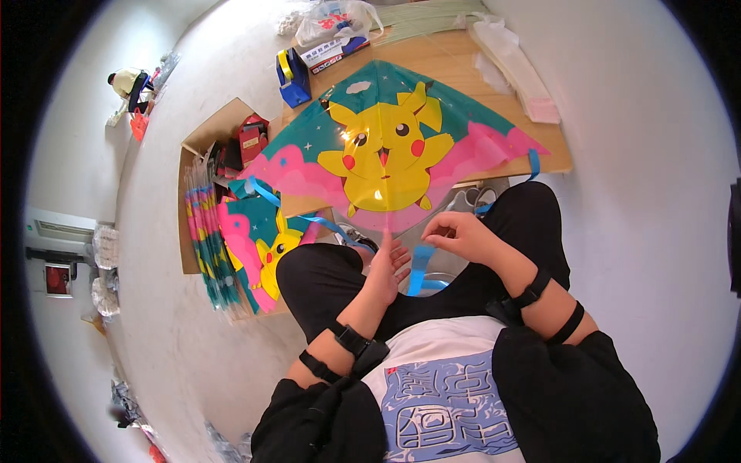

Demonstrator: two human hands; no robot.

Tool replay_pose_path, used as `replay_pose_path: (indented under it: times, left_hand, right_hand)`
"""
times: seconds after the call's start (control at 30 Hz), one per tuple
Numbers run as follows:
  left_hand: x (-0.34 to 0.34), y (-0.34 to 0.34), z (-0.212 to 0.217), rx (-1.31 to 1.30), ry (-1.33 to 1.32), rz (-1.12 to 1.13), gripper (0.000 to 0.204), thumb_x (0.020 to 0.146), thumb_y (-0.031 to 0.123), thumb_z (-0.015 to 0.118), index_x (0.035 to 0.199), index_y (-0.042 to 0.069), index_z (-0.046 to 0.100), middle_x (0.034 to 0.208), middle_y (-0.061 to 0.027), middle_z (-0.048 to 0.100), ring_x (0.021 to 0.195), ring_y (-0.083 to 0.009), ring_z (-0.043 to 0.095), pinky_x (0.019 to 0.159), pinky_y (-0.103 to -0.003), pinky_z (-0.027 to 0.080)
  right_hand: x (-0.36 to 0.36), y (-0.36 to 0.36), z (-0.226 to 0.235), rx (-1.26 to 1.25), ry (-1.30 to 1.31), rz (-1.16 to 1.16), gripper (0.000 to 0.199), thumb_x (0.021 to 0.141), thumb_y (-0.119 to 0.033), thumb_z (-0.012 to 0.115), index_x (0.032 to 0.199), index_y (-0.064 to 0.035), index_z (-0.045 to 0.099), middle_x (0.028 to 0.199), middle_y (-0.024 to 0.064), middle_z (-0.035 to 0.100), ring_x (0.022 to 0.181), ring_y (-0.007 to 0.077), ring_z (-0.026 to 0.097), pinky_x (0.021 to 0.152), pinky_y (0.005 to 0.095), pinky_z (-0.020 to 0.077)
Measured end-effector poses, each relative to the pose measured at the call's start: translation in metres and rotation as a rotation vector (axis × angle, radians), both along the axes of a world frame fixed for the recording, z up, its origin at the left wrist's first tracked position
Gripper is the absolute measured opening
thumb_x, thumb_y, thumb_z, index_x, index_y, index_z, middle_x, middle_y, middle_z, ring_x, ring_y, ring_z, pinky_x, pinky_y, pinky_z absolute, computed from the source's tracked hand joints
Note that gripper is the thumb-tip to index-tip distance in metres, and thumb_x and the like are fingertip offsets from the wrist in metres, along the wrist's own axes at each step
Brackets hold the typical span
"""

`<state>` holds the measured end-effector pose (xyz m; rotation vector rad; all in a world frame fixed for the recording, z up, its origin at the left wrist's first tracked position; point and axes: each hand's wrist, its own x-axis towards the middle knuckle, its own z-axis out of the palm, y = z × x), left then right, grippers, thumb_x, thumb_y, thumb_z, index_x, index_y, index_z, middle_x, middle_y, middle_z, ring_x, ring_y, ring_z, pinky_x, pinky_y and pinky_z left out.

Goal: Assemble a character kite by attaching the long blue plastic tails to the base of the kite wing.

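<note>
A diamond-like kite [363, 127] with a yellow cartoon figure on teal and pink lies spread over the wooden table, its lower tip hanging past the near edge. My left hand [386, 266] is at that tip, thumb pointing up against it and the other fingers loosely apart. To its right, my right hand [457, 235] has its fingers pinched together at the upper end of a blue ribbon strip [419, 270]. The strip hangs down between my knees, above a round container with more blue in it [434, 284]. Blue ribbons [265, 191] also hang from the kite's side.
A blue tape dispenser [293, 77], a box [333, 52] and a plastic bag [336, 21] sit at the table's far left. White strips [532, 92] lie along its right. Left of my knee, a cardboard box [189, 147] stands by more folded kites [207, 231]. A wall rises at right.
</note>
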<state>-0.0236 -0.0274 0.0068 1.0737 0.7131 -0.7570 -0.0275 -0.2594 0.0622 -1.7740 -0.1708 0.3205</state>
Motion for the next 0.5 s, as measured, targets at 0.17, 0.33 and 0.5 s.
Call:
replay_pose_path:
  times: [0.17,0.33,0.5]
  left_hand:
    - [-0.007,0.012,-0.004,0.034,-0.65,-0.31,0.041,0.101,0.025,0.068,0.135,0.005,0.058,0.137,-0.0064,0.057,0.122,-0.014,0.054,0.104,-0.033,0.044]
    - [-0.004,0.019,-0.015,-0.058,-0.612,-0.291,0.019,0.096,0.008,0.072,0.113,0.003,0.066,0.102,-0.0011,0.069,0.093,-0.009,0.063,0.087,-0.024,0.05]
    - [0.001,0.018,-0.022,0.049,-0.705,-0.169,0.021,0.096,0.009,0.073,0.113,0.002,0.063,0.096,-0.0008,0.069,0.088,-0.0077,0.063,0.08,-0.024,0.05]
  right_hand:
    - [0.009,0.02,0.001,0.02,0.007,0.057,0.012,0.093,-0.011,0.072,0.102,-0.0032,0.072,0.084,0.0038,0.071,0.079,0.0099,0.065,0.073,0.0277,0.0521]
    - [0.019,0.035,-0.004,-0.081,-0.028,-0.028,0.011,0.09,-0.01,0.074,0.099,-0.0031,0.074,0.084,0.0076,0.072,0.079,0.0135,0.067,0.073,0.028,0.0527]
    - [0.033,0.045,-0.014,-0.237,-0.232,-0.057,0.01,0.09,-0.008,0.074,0.099,-0.005,0.076,0.09,0.008,0.07,0.081,0.0162,0.068,0.073,0.029,0.0525]
